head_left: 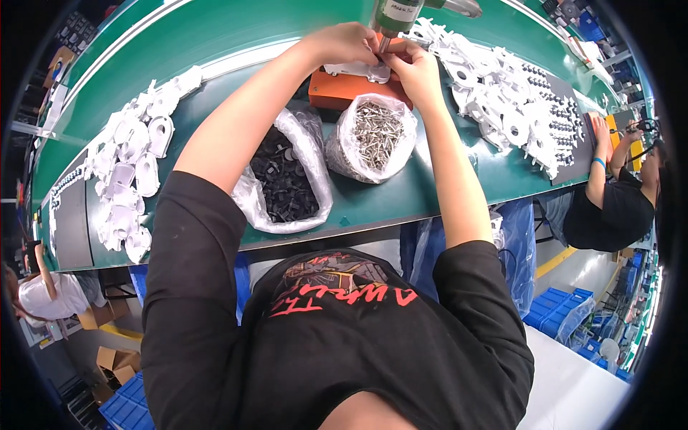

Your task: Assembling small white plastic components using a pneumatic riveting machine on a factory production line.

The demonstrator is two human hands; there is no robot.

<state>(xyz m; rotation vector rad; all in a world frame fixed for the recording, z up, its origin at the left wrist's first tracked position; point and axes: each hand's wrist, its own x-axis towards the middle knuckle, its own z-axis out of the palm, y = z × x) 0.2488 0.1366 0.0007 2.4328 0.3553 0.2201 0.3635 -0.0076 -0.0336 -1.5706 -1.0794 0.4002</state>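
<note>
Both my hands meet under the tip of a green power screwdriver (390, 29) that hangs upright at the top. My left hand (346, 44) is closed, its fingertips bunched at a white plastic part (378, 72) on an orange fixture block (337, 91). From the other side my right hand (416, 66) pinches with thumb and fingers beside the driver's tip. What sits between the fingertips is too small and covered to name. A clear bag of silver screws (378, 136) stands just in front of the block. Left of it lies an open bag of small black plastic parts (283, 183).
White plastic housings are piled on the green bench (387, 197) at left (132, 154) and right (494, 93). Small dark parts (562, 118) stand in rows on a dark mat. A co-worker (609, 208) works at the far right, another (50, 290) at left. Blue crates (555, 312) stand below.
</note>
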